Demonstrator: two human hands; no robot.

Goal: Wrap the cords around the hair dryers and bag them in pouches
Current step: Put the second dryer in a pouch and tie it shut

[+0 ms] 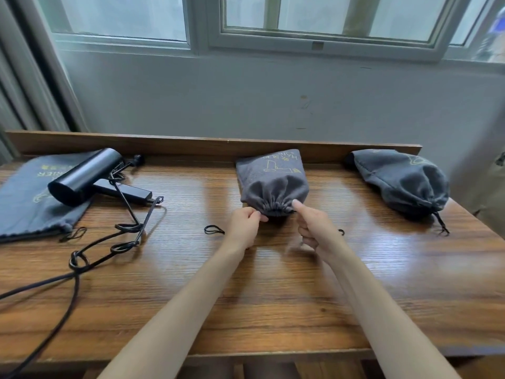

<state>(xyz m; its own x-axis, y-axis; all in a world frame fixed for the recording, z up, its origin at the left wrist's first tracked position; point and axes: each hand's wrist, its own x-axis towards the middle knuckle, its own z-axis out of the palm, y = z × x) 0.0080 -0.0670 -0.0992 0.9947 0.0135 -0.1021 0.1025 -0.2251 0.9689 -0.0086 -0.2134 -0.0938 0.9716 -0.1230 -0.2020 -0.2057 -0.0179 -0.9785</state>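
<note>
Pouch (273,181) lies lengthwise away — cinched mouth toward the person; left hand (244,228) and right hand (314,228) pinch its drawstrings.

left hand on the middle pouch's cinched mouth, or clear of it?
Touching. Head view: the left hand has its fingertips pinching the gathered mouth of the middle pouch.

Middle pouch (273,179): yellow "HAIR", upside down. Flat left pouch (24,203): yellow "...RIER", partly hidden.
</note>
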